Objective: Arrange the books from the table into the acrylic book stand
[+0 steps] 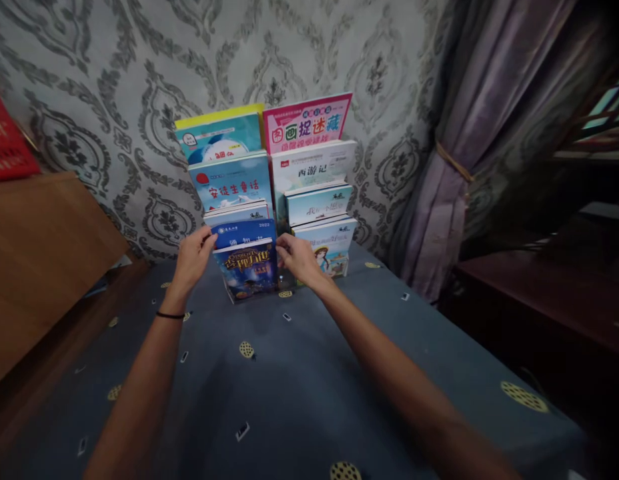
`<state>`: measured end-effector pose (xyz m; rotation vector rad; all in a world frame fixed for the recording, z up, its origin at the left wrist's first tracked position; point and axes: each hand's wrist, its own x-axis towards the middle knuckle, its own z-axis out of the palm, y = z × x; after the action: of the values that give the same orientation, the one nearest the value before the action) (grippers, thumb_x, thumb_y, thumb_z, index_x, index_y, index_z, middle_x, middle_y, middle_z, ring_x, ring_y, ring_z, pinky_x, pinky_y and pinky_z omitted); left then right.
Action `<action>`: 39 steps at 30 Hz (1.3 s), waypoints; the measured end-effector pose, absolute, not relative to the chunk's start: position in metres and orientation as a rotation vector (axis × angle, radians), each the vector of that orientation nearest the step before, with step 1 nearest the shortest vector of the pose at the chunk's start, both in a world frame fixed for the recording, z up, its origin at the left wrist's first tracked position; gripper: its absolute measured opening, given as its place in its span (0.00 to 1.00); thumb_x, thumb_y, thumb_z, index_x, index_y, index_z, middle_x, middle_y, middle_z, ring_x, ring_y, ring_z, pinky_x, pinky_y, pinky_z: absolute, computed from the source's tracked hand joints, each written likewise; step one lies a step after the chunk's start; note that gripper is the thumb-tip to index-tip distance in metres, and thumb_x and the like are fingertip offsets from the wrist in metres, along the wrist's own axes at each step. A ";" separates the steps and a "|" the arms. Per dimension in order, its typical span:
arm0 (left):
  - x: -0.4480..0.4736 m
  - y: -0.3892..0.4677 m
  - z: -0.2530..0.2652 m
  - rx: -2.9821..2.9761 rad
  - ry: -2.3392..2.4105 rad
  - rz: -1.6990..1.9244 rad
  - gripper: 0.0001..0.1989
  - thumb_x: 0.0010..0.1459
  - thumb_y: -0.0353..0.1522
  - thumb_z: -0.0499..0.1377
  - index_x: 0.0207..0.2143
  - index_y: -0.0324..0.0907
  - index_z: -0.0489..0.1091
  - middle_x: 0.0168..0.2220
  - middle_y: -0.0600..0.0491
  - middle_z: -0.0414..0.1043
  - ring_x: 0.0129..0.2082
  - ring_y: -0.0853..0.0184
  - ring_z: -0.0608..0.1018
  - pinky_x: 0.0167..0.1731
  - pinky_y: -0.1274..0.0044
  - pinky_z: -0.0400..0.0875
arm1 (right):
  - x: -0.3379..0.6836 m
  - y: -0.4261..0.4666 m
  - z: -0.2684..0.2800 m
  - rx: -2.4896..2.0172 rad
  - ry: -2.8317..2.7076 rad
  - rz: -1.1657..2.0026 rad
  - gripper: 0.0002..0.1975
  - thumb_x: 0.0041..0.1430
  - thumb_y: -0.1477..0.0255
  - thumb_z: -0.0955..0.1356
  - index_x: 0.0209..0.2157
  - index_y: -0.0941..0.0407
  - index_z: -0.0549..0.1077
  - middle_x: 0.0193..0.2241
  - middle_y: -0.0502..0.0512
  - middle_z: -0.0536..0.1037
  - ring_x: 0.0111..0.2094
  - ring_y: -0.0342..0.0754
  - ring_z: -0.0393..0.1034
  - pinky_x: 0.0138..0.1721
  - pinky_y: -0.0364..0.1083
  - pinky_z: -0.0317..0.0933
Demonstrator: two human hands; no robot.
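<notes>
Two stepped columns of upright books stand against the wall. In the left column, a blue booklet (pixel 243 230) marked 2022 sits behind a dark blue book (pixel 247 270) whose cover title is upside down. My left hand (pixel 192 257), with a black band at the wrist, has its fingers closed at the booklet's left edge. Opposite, my right hand (pixel 300 257) pinches its right edge, close beside the dark blue book. Behind rise a light blue book (pixel 232 180) and a teal and yellow book (pixel 224 137). The fingertips are partly hidden.
The right column holds a pink book (pixel 309 123), a white book (pixel 314 167) and other light blue books (pixel 332 243). Blue cloth with pineapple prints (pixel 269 400) covers the surface. A wooden box (pixel 49 247) stands left; a tied purple curtain (pixel 454 167) hangs right.
</notes>
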<state>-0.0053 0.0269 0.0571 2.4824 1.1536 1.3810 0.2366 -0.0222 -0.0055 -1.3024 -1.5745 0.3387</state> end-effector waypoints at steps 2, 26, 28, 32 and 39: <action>-0.006 0.028 0.057 2.504 1.146 1.388 0.13 0.59 0.38 0.53 0.22 0.43 0.61 0.21 0.58 0.62 0.24 0.69 0.65 0.28 0.77 0.56 | 0.236 -0.022 -0.006 -1.332 -1.575 0.326 0.06 0.60 0.79 0.64 0.32 0.53 0.69 0.23 0.45 0.74 0.22 0.45 0.74 0.28 0.42 0.62; -0.008 0.023 0.045 2.343 1.063 1.559 0.15 0.59 0.35 0.55 0.47 0.43 0.74 0.32 0.57 0.70 0.31 0.70 0.74 0.33 0.79 0.68 | 0.232 -0.028 0.025 -1.084 -1.632 0.054 0.20 0.67 0.75 0.59 0.57 0.51 0.70 0.44 0.57 0.73 0.30 0.45 0.71 0.40 0.49 0.68; -0.009 0.023 0.046 2.348 1.067 1.567 0.15 0.59 0.34 0.55 0.45 0.43 0.75 0.31 0.57 0.71 0.30 0.70 0.74 0.33 0.79 0.68 | 0.231 -0.027 0.029 -1.095 -1.633 0.020 0.16 0.67 0.75 0.60 0.52 0.53 0.73 0.42 0.57 0.74 0.33 0.47 0.72 0.42 0.48 0.67; -0.011 0.023 0.045 2.374 1.073 1.578 0.13 0.58 0.34 0.56 0.42 0.42 0.76 0.31 0.56 0.73 0.30 0.69 0.75 0.33 0.79 0.68 | 0.229 -0.025 0.028 -1.135 -1.602 -0.019 0.11 0.66 0.76 0.61 0.44 0.55 0.74 0.39 0.56 0.75 0.37 0.48 0.71 0.42 0.47 0.65; -0.017 0.023 0.036 2.418 1.093 1.530 0.12 0.59 0.32 0.56 0.40 0.42 0.77 0.34 0.53 0.76 0.33 0.67 0.76 0.36 0.77 0.69 | 0.227 -0.025 0.023 -1.205 -1.642 -0.027 0.07 0.64 0.77 0.64 0.36 0.53 0.73 0.32 0.51 0.76 0.35 0.48 0.70 0.39 0.46 0.62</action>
<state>-0.0170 0.0234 0.0363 2.4176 1.0926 1.5298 0.2268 -0.0249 0.0234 -1.2049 -1.6420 -0.0268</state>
